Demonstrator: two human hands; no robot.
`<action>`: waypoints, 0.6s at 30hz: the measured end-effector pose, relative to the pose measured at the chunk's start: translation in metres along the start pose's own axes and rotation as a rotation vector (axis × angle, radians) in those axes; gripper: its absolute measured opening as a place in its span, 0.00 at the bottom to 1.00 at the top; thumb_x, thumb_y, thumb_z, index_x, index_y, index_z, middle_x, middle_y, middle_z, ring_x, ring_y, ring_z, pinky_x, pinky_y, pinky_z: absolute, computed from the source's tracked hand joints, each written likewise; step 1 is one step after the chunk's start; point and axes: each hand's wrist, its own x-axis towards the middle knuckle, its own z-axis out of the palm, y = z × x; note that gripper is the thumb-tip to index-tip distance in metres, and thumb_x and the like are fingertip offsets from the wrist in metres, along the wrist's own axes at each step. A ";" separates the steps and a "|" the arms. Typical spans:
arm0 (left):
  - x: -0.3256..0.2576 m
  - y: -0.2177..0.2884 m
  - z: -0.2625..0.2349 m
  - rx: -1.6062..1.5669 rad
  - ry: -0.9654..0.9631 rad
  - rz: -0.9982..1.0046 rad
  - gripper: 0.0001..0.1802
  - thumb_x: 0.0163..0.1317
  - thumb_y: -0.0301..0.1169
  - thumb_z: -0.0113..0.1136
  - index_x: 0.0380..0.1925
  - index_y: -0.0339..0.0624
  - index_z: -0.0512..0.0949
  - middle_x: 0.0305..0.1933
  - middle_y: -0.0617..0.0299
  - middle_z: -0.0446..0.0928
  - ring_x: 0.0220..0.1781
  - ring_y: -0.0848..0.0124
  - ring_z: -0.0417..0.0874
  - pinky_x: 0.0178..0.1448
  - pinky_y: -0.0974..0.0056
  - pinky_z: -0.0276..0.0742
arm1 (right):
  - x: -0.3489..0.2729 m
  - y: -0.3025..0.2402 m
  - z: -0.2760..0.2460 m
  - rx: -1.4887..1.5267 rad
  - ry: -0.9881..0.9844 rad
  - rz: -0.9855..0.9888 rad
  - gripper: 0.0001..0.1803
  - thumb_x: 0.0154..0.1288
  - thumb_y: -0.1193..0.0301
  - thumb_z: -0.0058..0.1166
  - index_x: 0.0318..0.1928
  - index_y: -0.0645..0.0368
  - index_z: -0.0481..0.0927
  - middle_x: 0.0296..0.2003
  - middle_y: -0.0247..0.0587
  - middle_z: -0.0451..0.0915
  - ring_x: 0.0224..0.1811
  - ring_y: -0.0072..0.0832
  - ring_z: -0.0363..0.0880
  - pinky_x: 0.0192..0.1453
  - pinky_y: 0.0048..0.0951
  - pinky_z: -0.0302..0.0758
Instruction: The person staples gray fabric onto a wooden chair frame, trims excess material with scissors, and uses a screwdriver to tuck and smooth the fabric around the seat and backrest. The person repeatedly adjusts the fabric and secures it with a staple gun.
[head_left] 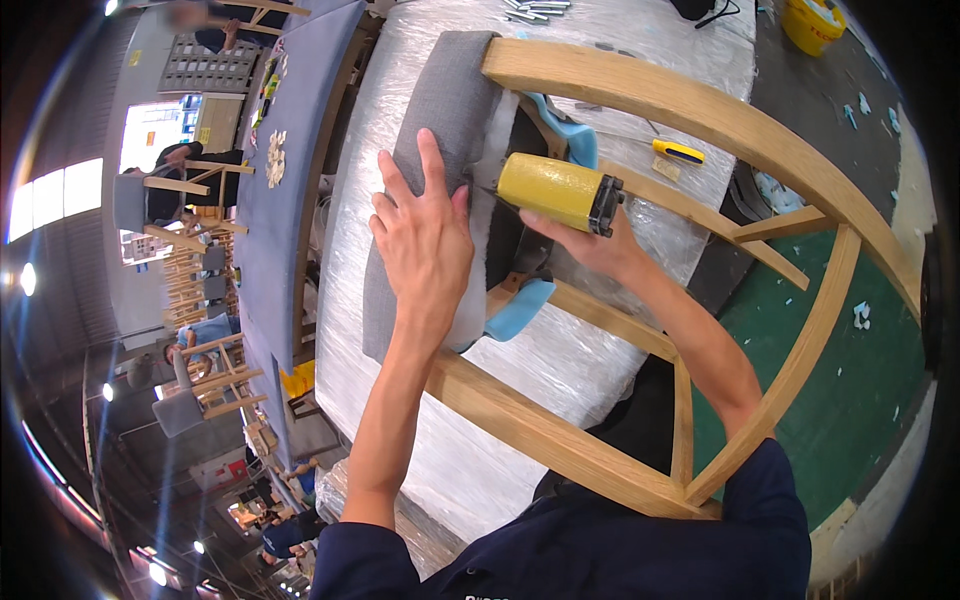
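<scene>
A wooden chair frame point(640, 85) lies on its side across the plastic-wrapped table point(580, 375), its legs reaching toward the right. Grey fabric point(445, 95) covers the padded part at its left end. My left hand point(425, 240) presses on that fabric with its fingers spread. In my right hand point(597, 247) is a yellow staple gun point(550, 190), its nose against the fabric's inner edge beside my left fingers. The grip and most of my right fingers are hidden behind the tool's body. Light blue pieces point(520, 308) wrap the wood near the padding.
A yellow utility knife point(680, 152) lies on the wrapped table beyond the frame, with metal staple strips point(537, 10) at the far edge. A yellow bucket point(812, 25) stands at the far right. Scraps litter the green floor point(860, 400). Left, people work beyond a blue-grey table point(300, 170).
</scene>
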 end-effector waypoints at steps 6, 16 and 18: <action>0.004 0.002 0.000 -0.027 -0.020 0.021 0.40 0.66 0.31 0.61 0.76 0.48 0.55 0.71 0.32 0.59 0.62 0.36 0.75 0.61 0.43 0.74 | -0.012 0.030 0.003 -0.257 0.010 -0.100 0.18 0.56 0.65 0.75 0.47 0.52 0.87 0.42 0.40 0.88 0.40 0.32 0.82 0.49 0.30 0.76; -0.002 -0.006 -0.006 -0.025 -0.073 0.066 0.48 0.58 0.22 0.63 0.78 0.52 0.52 0.74 0.33 0.57 0.66 0.37 0.71 0.64 0.43 0.74 | -0.010 0.026 0.004 -0.253 -0.120 -0.375 0.22 0.52 0.67 0.77 0.48 0.50 0.86 0.41 0.30 0.82 0.41 0.31 0.80 0.44 0.26 0.74; 0.001 -0.002 -0.008 -0.005 -0.076 0.080 0.51 0.56 0.20 0.63 0.78 0.54 0.51 0.74 0.35 0.56 0.67 0.38 0.71 0.64 0.45 0.75 | -0.020 0.049 0.011 -0.200 -0.118 -0.261 0.21 0.52 0.68 0.77 0.47 0.52 0.87 0.40 0.32 0.84 0.39 0.31 0.81 0.42 0.27 0.75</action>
